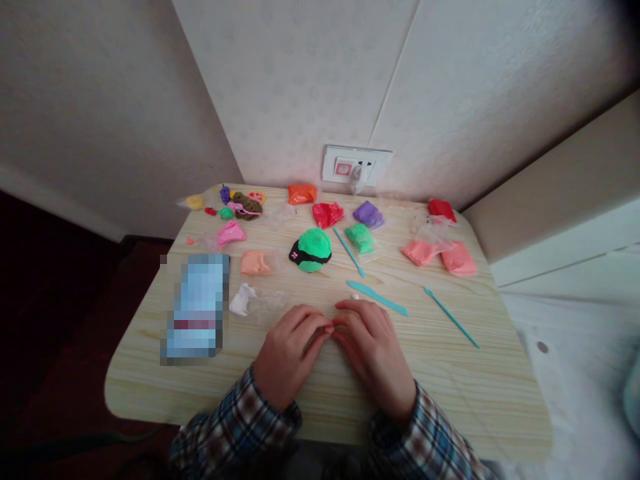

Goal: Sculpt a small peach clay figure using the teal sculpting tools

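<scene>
Over the front middle of the table, my left hand (294,350) and my right hand (376,353) meet at the fingertips. Both are closed in a pinch; whatever lies between the fingers is too small or hidden to make out. Just beyond my right fingers sits a tiny white ball (355,296), beside a turquoise plastic clay knife (377,297). Farther back rests a green and black clay piece shaped like a cap (312,250), with a small pink flower on its black part. A bag of white clay (243,299) lies to the left of my left hand.
Bags of orange (302,194), red (328,214), purple (368,214), green (361,238) and coral clay (459,258) lie around the back. Thin turquoise tools (451,317) are to the right. Left stand a blurred phone (197,303) and a brown clay piece (247,207).
</scene>
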Demonstrator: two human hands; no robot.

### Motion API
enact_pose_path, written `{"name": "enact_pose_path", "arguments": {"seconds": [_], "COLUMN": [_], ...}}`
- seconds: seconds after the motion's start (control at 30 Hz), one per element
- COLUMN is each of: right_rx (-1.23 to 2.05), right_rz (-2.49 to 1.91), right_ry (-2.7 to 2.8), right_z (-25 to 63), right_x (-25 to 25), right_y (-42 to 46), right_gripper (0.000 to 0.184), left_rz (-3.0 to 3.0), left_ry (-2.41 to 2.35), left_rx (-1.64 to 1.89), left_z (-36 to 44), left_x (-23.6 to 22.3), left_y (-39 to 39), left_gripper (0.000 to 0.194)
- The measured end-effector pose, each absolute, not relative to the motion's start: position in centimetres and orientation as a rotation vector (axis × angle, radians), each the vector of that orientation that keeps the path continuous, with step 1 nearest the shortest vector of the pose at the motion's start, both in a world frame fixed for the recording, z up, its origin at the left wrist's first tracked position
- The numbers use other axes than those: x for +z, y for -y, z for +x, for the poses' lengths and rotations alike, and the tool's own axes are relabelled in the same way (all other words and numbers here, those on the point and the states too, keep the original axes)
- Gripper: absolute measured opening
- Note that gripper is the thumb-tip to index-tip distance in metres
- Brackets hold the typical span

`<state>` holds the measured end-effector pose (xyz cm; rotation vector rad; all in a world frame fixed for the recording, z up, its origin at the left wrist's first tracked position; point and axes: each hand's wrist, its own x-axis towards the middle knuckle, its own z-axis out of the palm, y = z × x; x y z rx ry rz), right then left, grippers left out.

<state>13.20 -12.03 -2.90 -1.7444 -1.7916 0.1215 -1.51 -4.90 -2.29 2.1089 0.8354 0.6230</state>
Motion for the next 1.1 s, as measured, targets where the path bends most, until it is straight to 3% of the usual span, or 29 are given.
{"name": "enact_pose_path", "arguments": {"seconds": [0.27, 1.1], "right_rx": [0.201, 0.359], "right_rz": [-1.495, -1.513], "right_ry": [2.152, 2.17], "right_z": [14.3, 14.5], "right_x": [-3.3, -3.7], "right_y": [12.7, 13.2], "right_gripper": [0.044, 0.065], "left_rz": [1.869, 2.181], "left_ry": [-1.009, -0.998], "left_rx": [0.702, 0.876], "left_z": [-1.7, -2.1], "left_x": [-2.9, -3.4], "left_y": [4.7, 4.6], "left_gripper": [0.009, 0.017]}}
